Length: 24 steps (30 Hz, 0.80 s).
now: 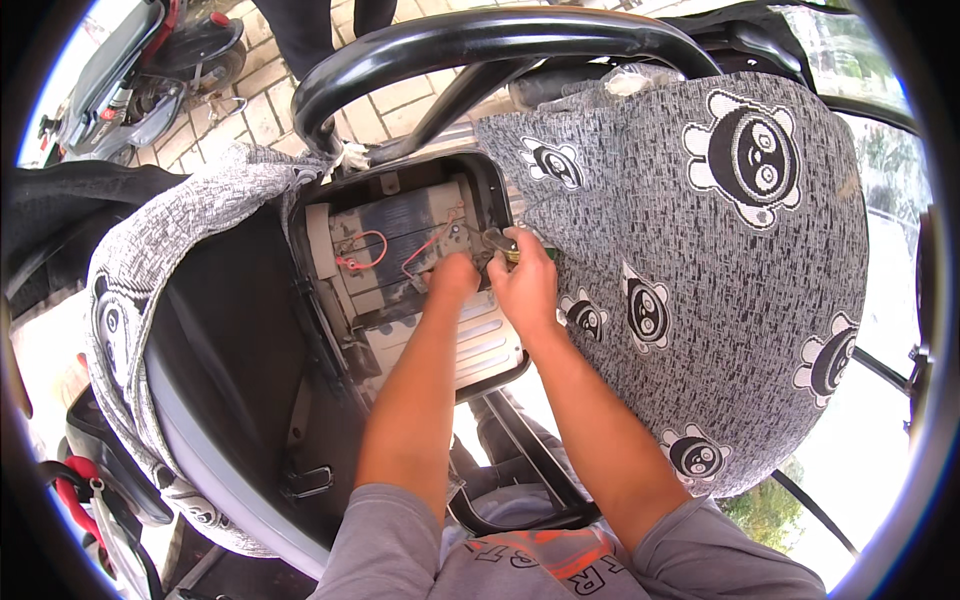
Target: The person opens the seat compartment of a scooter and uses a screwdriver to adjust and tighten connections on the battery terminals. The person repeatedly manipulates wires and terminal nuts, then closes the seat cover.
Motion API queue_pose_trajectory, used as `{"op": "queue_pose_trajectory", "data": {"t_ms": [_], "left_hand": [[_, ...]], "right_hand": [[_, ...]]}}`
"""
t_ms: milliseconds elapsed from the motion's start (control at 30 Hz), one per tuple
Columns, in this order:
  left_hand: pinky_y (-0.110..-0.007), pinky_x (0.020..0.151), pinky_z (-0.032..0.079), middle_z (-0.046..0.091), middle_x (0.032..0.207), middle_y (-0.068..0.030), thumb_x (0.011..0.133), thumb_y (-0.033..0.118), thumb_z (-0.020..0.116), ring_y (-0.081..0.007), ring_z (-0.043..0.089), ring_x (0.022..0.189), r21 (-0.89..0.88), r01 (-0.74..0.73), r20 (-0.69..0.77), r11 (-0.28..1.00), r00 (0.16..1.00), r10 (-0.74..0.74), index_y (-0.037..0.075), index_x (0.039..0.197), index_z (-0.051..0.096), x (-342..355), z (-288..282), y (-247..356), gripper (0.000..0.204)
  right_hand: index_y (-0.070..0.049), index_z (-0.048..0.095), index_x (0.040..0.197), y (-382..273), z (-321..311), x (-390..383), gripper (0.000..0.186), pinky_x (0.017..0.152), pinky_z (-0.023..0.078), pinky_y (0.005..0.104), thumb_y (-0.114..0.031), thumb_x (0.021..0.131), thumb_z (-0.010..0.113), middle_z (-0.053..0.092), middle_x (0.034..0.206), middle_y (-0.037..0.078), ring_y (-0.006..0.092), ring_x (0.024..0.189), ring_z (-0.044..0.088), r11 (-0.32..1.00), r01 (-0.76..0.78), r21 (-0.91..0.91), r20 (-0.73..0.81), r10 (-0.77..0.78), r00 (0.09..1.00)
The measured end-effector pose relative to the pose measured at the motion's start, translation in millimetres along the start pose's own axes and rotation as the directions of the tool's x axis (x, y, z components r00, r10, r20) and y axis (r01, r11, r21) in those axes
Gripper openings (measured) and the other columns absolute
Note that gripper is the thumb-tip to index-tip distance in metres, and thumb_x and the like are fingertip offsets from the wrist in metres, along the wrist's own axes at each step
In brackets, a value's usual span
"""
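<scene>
Both my hands work over the open compartment (500, 192) under the vehicle's seat, where dusty batteries (385, 262) sit side by side with red wires (378, 250). My left hand (457, 278) is curled down at the batteries' near right corner, close to a red wire; its fingertips are hidden. At the compartment's right edge, my right hand (525, 278) is closed, thumb and forefinger pinching a small dark and yellow-green tool (514, 255). Its exact kind is unclear because the fingers cover much of it.
A seat base (250, 330) with a patterned cover stands tipped up on the left. Another patterned seat cover (640, 240) fills the right. A black metal bar (500, 40) arches beyond the compartment. Scooters (150, 90) and a person's legs (300, 30) are on the paving behind.
</scene>
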<state>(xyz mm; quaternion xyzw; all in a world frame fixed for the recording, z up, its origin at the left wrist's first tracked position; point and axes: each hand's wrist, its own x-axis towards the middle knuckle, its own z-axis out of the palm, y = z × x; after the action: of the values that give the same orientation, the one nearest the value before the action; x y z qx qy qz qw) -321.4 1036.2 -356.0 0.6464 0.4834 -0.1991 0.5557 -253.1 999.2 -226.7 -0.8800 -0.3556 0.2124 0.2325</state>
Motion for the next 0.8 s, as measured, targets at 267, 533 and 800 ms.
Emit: {"op": "queue_pose_trajectory", "data": {"t_ms": [267, 533, 800], "left_hand": [[-0.047, 0.082, 0.045, 0.062, 0.099, -0.0216, 0.085, 0.019, 0.049, -0.0394, 0.058, 0.096, -0.224, -0.126, -0.066, 0.967, 0.991, 0.114, 0.006, 0.102, 0.062, 8.9, 8.4, -10.6, 0.025], [-0.046, 0.079, 0.045, 0.060, 0.093, -0.0246, 0.085, 0.021, 0.053, -0.0419, 0.056, 0.091, -0.350, -0.260, -0.182, 0.900, 0.961, 0.207, 0.002, 0.094, 0.061, 9.3, 11.2, -18.1, 0.022], [-0.046, 0.077, 0.046, 0.061, 0.089, -0.0241, 0.085, 0.019, 0.052, -0.0414, 0.057, 0.088, -0.348, -0.222, -0.224, 0.911, 0.963, 0.150, 0.004, 0.095, 0.063, 7.9, 10.6, -18.0, 0.021]], "right_hand": [[0.001, 0.057, 0.104, 14.6, 8.5, -1.4, 0.031, 0.070, 0.050, 0.0387, -0.007, 0.075, 0.062, 0.063, 0.093, 0.022, 0.0349, 0.079, 0.063, 0.997, 0.071, -0.004, -0.033, -0.071, 0.997], [0.001, 0.056, 0.105, 13.0, 6.0, -9.8, 0.031, 0.074, 0.050, 0.0403, -0.008, 0.076, 0.061, 0.062, 0.098, 0.021, 0.0371, 0.085, 0.062, 0.999, 0.041, -0.033, -0.004, -0.041, 0.999], [0.002, 0.055, 0.105, 6.2, 3.4, -8.8, 0.031, 0.073, 0.050, 0.0401, -0.006, 0.076, 0.060, 0.062, 0.096, 0.021, 0.0371, 0.083, 0.062, 0.998, -0.035, 0.051, 0.039, 0.033, 0.999]]}}
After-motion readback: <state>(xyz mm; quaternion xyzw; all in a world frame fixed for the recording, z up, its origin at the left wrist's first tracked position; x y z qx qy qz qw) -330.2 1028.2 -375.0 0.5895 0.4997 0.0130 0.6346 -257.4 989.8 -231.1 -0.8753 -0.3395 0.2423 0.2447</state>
